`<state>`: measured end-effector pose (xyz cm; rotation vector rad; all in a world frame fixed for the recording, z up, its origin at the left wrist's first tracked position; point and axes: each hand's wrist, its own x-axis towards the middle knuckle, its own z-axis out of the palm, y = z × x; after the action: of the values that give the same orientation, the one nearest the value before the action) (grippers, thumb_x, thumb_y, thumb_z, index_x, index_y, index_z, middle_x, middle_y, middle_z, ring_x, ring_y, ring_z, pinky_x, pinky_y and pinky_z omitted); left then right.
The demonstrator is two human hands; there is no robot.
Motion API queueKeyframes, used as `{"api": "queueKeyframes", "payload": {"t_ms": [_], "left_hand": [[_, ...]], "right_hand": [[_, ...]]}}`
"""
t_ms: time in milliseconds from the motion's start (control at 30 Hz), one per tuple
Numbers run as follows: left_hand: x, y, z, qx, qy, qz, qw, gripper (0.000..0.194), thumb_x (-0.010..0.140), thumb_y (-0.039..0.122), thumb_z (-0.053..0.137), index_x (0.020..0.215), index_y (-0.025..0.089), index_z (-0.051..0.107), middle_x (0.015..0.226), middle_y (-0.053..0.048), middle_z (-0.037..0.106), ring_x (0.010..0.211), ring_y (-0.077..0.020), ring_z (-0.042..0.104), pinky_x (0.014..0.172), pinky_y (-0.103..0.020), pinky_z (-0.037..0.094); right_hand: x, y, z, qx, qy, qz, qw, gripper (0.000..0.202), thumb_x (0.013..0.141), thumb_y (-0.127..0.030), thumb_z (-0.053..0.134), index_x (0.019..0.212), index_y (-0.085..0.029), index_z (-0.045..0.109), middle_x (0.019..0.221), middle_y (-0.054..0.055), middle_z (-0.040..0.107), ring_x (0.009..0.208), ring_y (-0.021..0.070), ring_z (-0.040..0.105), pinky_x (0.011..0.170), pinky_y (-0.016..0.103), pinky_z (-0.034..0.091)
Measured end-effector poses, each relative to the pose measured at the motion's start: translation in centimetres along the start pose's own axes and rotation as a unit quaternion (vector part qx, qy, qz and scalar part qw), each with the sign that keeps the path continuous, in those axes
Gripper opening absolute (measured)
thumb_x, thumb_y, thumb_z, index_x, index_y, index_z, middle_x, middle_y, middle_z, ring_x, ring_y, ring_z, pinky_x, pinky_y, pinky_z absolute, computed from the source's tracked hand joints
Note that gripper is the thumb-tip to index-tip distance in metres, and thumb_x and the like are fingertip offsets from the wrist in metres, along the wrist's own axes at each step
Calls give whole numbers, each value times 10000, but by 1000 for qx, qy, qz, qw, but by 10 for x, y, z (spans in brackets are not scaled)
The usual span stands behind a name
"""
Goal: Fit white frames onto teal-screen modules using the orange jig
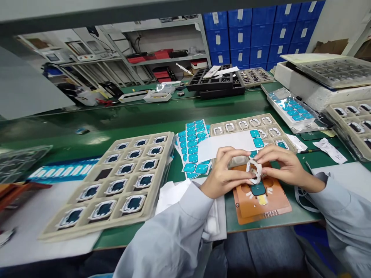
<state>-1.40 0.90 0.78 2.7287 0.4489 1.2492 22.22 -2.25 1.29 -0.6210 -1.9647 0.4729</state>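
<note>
Between my two hands is a small white frame (254,172), held tilted above an orange plate (263,204). The fingers of my left hand (224,172) grip its left side. My right hand (282,166) pinches its right side and upper edge. On the plate, just below the frame, lie a dark teal piece (258,189) and a yellow pad (262,199). Behind my hands is a white strip (223,146) with teal stickers at its right end. Sheets of teal stickers (193,144) lie to the left of it.
A beige tray (117,175) with several white-rimmed dark parts is on the left. Another beige tray (236,125) with white frames stands behind my hands. White cloths (174,195) lie near my left sleeve. Black trays (214,83) are at the back, and a third beige tray (359,135) is at the right.
</note>
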Motion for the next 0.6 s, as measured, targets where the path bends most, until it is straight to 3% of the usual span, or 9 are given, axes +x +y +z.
{"api": "queueKeyframes", "payload": {"t_ms": [167, 300, 367, 467, 600], "left_hand": [[0, 5, 3, -36, -30, 6, 999, 179, 896, 423, 629, 950, 352, 785, 1315, -72, 571, 1186, -246, 440, 998, -434, 436], [2, 11, 0, -56, -93, 20, 994, 401, 918, 527, 550, 1164, 262, 724, 1352, -135, 564, 1231, -266, 426, 1064, -455, 394], [2, 13, -2, -73, -97, 6, 993, 482, 922, 545, 547, 1233, 199, 673, 1277, -145, 626, 1194, -261, 448, 1049, -436, 410], [2, 14, -4, -105, -82, 3, 991, 381, 902, 519, 613, 1084, 201, 715, 1159, -98, 704, 1118, -247, 486, 993, -404, 444], [1, 11, -5, -135, -105, 60, 983, 342, 901, 503, 627, 1034, 202, 722, 1082, -76, 751, 1106, -255, 539, 968, -430, 434]], "right_hand": [[4, -7, 1, 86, -4, 8, 996, 85, 920, -209, 679, 1002, -232, 669, 977, 64, 699, 1006, 218, 670, 888, 412, 564], [4, -13, -8, 171, 6, 99, 980, 60, 901, -195, 693, 941, -225, 659, 897, 41, 699, 855, 176, 693, 725, 302, 594], [6, -13, -16, 157, 9, 171, 973, 76, 874, -258, 732, 900, -214, 675, 862, 36, 697, 769, 161, 681, 652, 268, 577], [7, -8, -22, 103, -43, 259, 960, 191, 849, -376, 748, 848, -193, 694, 764, 28, 680, 668, 154, 637, 595, 263, 536], [8, -3, -22, -30, -96, 233, 967, 230, 889, -412, 682, 915, -185, 708, 834, 48, 667, 633, 136, 566, 527, 248, 443]]}}
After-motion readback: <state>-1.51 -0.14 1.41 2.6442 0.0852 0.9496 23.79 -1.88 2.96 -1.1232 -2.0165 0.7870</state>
